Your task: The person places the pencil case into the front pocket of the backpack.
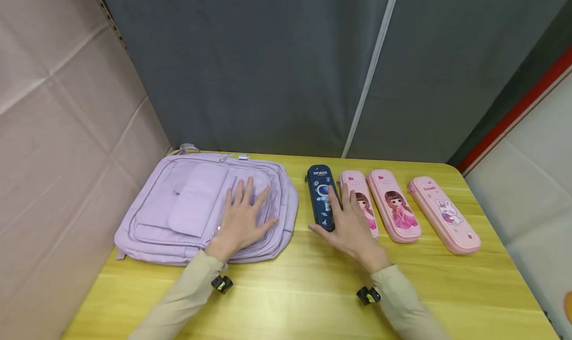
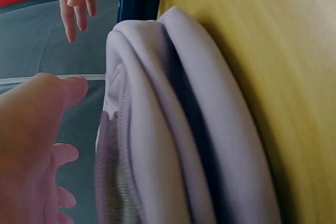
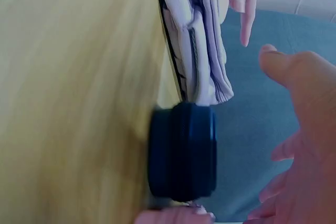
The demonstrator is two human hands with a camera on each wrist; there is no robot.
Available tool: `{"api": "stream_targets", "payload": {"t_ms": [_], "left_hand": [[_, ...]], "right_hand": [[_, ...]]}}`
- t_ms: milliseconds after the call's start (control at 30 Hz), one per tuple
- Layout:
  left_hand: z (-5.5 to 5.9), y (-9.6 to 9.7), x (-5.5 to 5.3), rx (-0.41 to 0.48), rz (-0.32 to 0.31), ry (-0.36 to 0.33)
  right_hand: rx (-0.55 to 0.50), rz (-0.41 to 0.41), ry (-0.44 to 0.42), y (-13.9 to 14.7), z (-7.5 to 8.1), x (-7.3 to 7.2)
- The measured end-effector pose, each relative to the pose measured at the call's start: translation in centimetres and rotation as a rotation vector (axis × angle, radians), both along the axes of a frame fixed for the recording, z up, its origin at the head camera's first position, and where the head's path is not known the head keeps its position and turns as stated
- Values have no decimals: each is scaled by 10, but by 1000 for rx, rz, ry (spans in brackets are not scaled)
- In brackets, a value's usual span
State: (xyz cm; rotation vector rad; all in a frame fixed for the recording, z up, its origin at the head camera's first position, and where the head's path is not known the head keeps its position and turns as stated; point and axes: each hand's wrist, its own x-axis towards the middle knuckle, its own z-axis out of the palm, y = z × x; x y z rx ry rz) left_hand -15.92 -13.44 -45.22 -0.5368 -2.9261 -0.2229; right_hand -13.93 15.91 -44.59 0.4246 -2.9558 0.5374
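Note:
A lilac backpack point(image 1: 152, 208) lies flat on the left half of the table, its front pocket facing up. Above its right part my left hand point(image 1: 241, 221) is spread, fingers straight; in the left wrist view a gap shows between the hand and the backpack's zipped side point(image 2: 152, 129). My right hand point(image 1: 353, 228) hovers with spread fingers over a navy pencil case point(image 1: 319, 186) printed with an astronaut. It also partly covers a pink pencil case point(image 1: 353, 178) with a doll print. In the right wrist view the navy case's end point(image 3: 184, 153) stands apart from the hand.
Right of the hands lie a second pink doll-print case point(image 1: 393, 206) and a pink rabbit-print case point(image 1: 444, 216). The yellow wood-grain table point(image 1: 286, 300) meets a grey curtain point(image 1: 250, 72) at the back. A pale cloth wall point(image 1: 67, 156) borders the left side.

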Motion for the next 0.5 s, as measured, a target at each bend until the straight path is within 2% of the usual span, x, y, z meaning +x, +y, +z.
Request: {"api": "stream_targets", "payload": {"t_ms": [300,500], "left_hand": [[-7,3,1,-22,23,-67],[-9,0,3,19,44,-100]], "right_hand": [[-108,1,-5,-14,-12,7],[-138,-32,8,-17,-24,10]]}}
